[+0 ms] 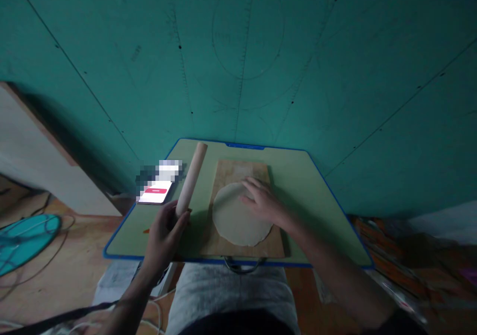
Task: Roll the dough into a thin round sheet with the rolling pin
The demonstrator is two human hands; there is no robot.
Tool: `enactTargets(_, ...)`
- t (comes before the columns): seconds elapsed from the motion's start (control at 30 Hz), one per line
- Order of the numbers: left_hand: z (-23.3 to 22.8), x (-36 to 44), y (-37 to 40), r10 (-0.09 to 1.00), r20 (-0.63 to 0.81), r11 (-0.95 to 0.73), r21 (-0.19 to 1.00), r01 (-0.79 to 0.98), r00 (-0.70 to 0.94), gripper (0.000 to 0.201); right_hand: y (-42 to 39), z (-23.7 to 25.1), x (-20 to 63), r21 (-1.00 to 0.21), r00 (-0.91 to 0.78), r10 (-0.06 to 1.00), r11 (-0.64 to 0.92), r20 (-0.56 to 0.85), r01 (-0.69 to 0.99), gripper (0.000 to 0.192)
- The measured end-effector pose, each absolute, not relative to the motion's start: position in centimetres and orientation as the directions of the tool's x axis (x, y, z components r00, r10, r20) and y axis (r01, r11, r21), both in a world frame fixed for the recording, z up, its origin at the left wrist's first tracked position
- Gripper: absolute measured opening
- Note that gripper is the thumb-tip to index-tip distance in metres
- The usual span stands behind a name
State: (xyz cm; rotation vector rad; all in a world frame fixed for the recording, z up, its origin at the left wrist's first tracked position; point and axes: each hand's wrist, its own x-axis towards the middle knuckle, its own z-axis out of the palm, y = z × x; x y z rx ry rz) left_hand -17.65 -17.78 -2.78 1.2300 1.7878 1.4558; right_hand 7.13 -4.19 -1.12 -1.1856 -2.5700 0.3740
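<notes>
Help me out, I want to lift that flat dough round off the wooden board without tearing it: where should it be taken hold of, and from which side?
Probably at the near rim of the dough round, coming from the person's side. It lies thin and flat on the wooden board, so slide fingers under the edge rather than pinch. The right hand rests flat on its far right part; the left hand holds the rolling pin.

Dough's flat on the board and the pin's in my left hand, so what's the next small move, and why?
Probably lift the right hand off the dough and bring the rolling pin across onto it. The left hand grips only the pin's near end, the pin lies beside the wooden board, and the right palm covers the dough's far edge.
</notes>
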Motion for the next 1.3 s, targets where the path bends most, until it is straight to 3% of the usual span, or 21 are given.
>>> enactTargets(0.13, -3.0, -17.7, -17.7, 0.885, 0.134, 0.022, 0.944, 0.328, -0.445, 0.054, -5.5, -2.4, 8.9, -0.293, -0.633, 0.762, 0.641, 0.137, 0.709, 0.053)
enactTargets(0.33, -3.1, -17.7, -17.5, 0.896, 0.124, 0.014, 0.953, 0.304, -0.427, 0.056, -5.0, -4.2, 11.9, -0.277, -0.556, 0.792, 0.610, 0.252, 0.743, 0.059)
enactTargets(0.57, -3.5, -18.0, -17.7, 0.917, 0.215, -0.011, 0.854, 0.520, -0.335, 0.047, -4.0, -5.2, 15.8, -0.391, -0.285, 0.909, 0.391, 0.303, 0.833, 0.063)
enactTargets(0.67, -2.9, -17.7, -18.0, 0.944, 0.295, -0.109, 0.701, 0.705, -0.147, 0.035, -5.6, -3.5, 16.4, -0.462, -0.256, 0.874, 0.443, 0.412, 0.769, 0.060)
enactTargets(0.77, -1.4, -16.8, -17.7, 0.913, 0.362, -0.337, 0.414, 0.846, 0.186, 0.030, -8.4, -2.0, 15.6, -0.449, -0.279, 0.821, 0.519, 0.498, 0.727, 0.055)
enactTargets(0.83, -0.6, -16.0, -17.1, 0.870, 0.344, -0.442, 0.224, 0.868, 0.354, 0.030, -10.0, -1.6, 14.6, -0.399, -0.357, 0.800, 0.564, 0.483, 0.723, 0.052)
enactTargets(0.9, -0.3, -14.9, -16.3, 0.856, 0.309, -0.465, 0.112, 0.878, 0.414, 0.028, -10.9, -1.7, 13.3, -0.337, -0.459, 0.792, 0.594, 0.402, 0.731, 0.049)
enactTargets(1.0, -1.1, -13.2, -15.1, 0.866, 0.306, -0.434, 0.068, 0.898, 0.395, 0.032, -10.7, -2.2, 11.8, -0.248, -0.532, 0.800, 0.594, 0.278, 0.765, 0.050)
enactTargets(1.1, -2.3, -11.7, -13.6, 0.887, 0.367, -0.323, 0.060, 0.944, 0.281, 0.051, -8.6, -2.5, 10.9, -0.193, -0.522, 0.820, 0.566, 0.237, 0.801, 0.053)
enactTargets(1.2, -2.7, -11.1, -10.8, 0.899, 0.391, -0.233, 0.049, 0.971, 0.196, 0.057, -5.1, -2.4, 10.2, -0.209, -0.497, 0.848, 0.528, 0.185, 0.823, 0.055)
enactTargets(1.3, -2.3, -11.3, -6.8, 0.935, 0.324, -0.177, 0.082, 0.981, 0.142, 0.055, -0.9, -2.1, 9.3, -0.257, -0.431, 0.895, 0.445, 0.113, 0.858, 0.055)
